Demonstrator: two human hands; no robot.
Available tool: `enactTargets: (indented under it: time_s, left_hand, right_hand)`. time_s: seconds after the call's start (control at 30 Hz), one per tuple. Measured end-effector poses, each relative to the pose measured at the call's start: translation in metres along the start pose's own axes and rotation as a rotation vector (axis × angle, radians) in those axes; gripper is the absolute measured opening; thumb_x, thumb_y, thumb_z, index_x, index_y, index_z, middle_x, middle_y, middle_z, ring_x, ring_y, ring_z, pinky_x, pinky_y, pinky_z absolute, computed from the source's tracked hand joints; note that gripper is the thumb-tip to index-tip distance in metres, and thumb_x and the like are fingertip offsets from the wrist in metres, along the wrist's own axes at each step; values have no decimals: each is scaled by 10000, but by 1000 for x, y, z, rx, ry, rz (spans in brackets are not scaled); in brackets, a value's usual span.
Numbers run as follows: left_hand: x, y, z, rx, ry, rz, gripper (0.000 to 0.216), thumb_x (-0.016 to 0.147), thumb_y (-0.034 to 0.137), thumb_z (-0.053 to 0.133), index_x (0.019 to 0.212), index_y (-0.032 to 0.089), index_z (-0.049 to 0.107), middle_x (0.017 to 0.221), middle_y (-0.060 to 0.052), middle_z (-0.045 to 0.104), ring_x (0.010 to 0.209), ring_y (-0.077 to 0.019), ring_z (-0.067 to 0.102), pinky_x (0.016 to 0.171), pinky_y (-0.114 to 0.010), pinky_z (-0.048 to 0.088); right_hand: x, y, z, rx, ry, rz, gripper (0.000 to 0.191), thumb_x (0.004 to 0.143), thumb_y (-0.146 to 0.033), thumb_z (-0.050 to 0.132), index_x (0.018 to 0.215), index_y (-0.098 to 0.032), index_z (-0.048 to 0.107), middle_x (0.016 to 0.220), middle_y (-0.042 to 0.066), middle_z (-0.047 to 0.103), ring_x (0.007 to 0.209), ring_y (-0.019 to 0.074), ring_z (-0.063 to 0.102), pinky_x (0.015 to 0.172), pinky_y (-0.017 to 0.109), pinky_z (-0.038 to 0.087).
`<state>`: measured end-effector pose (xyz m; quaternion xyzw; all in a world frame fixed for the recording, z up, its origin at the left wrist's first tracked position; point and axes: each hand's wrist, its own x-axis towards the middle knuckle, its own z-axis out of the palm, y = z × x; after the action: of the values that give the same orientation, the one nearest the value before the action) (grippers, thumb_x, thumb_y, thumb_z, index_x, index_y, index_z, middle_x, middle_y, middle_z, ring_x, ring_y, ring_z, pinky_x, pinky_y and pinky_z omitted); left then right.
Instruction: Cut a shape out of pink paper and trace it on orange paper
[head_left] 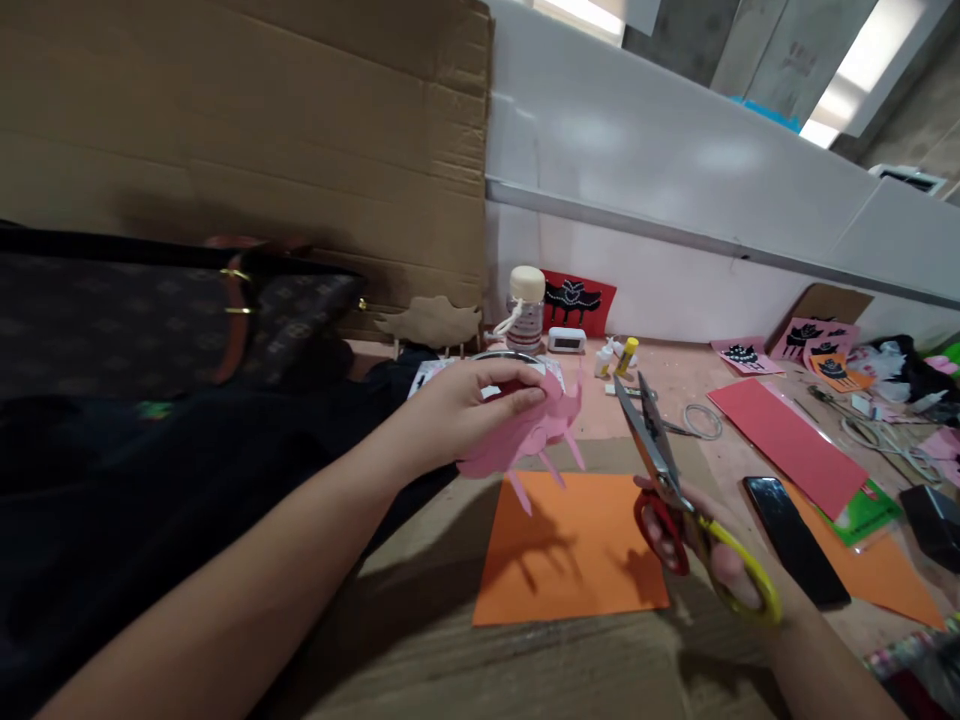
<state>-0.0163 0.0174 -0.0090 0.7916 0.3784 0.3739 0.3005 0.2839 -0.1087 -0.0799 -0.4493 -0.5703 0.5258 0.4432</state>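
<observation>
My left hand [480,405] is closed on a pink paper cut-out [536,432] shaped like an animal with thin legs, held up above an orange paper sheet [574,550]. To its right, my right hand [720,555] grips scissors [667,480] with one red and one yellow handle loop. The blades are slightly apart and point up and away, toward the cut-out but not touching it.
A black phone [795,535], red paper [787,445], pink cards with black cut-outs [817,345], glue bottles [616,357], a capped jar [525,305] and a cardboard animal shape [433,322] lie on the table. A cardboard wall [262,120] and a dark bag [150,310] stand left.
</observation>
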Motion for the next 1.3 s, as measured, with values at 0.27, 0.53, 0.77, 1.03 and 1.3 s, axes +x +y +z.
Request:
enactTargets:
  time_s: [0.27,0.53,0.77,1.03,1.3]
  left_hand:
    - [-13,11,32,111,-437,244,237,937,212,537,955,208,773,922,-54,784,846,-184,700,772,-259,474]
    - [-20,16,57,172,-499,129,233,811,230,746,1035,211,684,911,-21,731,798,-201,684,740,-271,460]
    - [-16,14,56,162,-534,211,136,847,210,738,982,230,728,1092,-34,755,950,-212,704,833,-275,465]
    - [-12,8,60,185,-594,209,132,841,112,630,814,213,710,916,-21,744,828,-186,674,759,-263,439]
    - [-14,7,61,91,-577,109,119,853,235,661,966,210,690,924,-20,727,814,-178,657,725,-255,450]
  right_hand:
    - [14,-4,21,79,184,-115,682,709,-793,752,1128,-283,581,890,34,615,677,180,535,597,312,480]
    - [37,-28,31,-151,-47,-41,478,788,-487,853,1099,-256,573,967,25,651,913,202,645,829,348,537]
    - [39,-11,35,-216,-81,21,324,814,-217,753,1094,-246,594,959,14,668,865,183,657,832,355,537]
    - [38,-9,37,-222,-78,46,306,818,-261,752,1086,-243,604,932,16,687,845,196,657,793,358,554]
    - [37,-5,37,-177,-12,28,249,820,-272,733,1021,-242,590,846,-12,631,764,166,615,708,305,521]
